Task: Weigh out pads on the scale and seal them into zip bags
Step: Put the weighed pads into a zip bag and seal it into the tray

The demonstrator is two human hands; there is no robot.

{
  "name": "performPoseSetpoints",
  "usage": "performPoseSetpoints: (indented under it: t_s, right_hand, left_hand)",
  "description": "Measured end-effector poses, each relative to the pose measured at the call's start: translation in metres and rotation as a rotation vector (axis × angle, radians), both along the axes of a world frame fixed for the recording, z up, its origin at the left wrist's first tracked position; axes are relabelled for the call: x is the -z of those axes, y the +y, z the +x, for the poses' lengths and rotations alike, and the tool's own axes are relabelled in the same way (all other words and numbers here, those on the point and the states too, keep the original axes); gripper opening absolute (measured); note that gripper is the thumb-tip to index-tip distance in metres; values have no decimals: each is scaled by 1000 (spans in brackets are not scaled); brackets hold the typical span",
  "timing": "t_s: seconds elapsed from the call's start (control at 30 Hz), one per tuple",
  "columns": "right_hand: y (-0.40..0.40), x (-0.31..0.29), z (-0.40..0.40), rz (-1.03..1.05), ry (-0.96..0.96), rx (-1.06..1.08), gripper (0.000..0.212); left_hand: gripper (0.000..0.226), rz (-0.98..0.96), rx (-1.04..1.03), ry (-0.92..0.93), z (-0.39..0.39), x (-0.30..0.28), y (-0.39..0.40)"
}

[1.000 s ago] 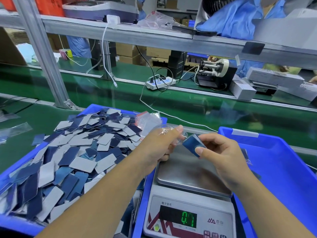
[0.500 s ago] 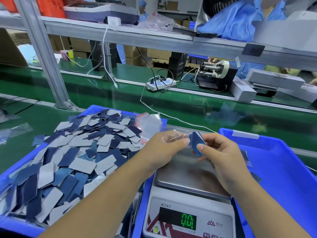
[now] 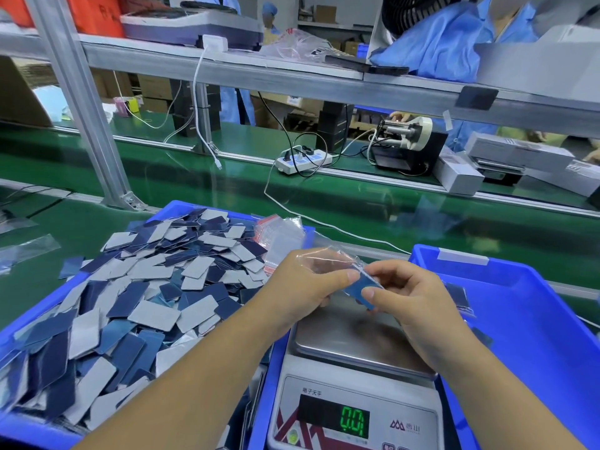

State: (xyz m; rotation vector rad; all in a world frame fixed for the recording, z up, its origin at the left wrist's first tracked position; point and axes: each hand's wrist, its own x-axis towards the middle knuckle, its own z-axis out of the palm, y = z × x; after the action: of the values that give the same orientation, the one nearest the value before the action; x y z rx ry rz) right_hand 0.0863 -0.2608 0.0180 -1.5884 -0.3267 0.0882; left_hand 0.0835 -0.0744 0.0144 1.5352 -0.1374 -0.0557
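She's at the bagging step, by my reckoning: the scale [image 3: 357, 345] has a bare pan and reads close to zero, so the weighed lot looks to be off it and on its way into a bag. The left hand [image 3: 305, 287] pinches the mouth of a clear zip bag [image 3: 328, 258], thumb tip closed on the film, with the rest of the bag draped back over the knuckles. The right hand [image 3: 409, 300] grips a small stack of blue pads [image 3: 362, 289] between thumb and forefinger, the stack's far end right at the left thumb tip, at the bag's opening. Whether it has entered the mouth I can't quite tell; the film is too clear. Next, the pads need pushing fully past the zip line, then the strip pressed shut along its length. The loose pads [image 3: 136, 306] sit heaped beyond the left forearm.
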Motion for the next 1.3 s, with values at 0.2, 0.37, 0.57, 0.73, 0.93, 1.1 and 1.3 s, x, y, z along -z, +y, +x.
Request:
performPoseSetpoints:
  t_s: [0.2,0.37,0.57,0.73,0.93,1.1,1.3]
  right_hand:
    - [-1,2,2,167,30,30,32]
    - [1,-3,-1,206,26,56,25]
    - [2,-2,0,166,48,11,32]
    - [1,-2,2,222,83,34,31]
    - [-2,-3,4,183,89,57,42]
    - [-1,-3,3,170,91,46,40]
    - [-3,-3,2,197,35,47,13]
  left_hand:
    - [12,-74,62,82,-2,-2,0]
    - [11,-7,114,54,-5,-2,-1]
    - [15,10,138,32,-8,-3,-2]
    - [38,0,66,12,-7,-3,-5]
    - [21,-5,81,9,-8,-2,-5]
    - [16,-30,15,-31,-8,-4,-7]
    - [20,-146,-26,-32,-8,-8,-3]
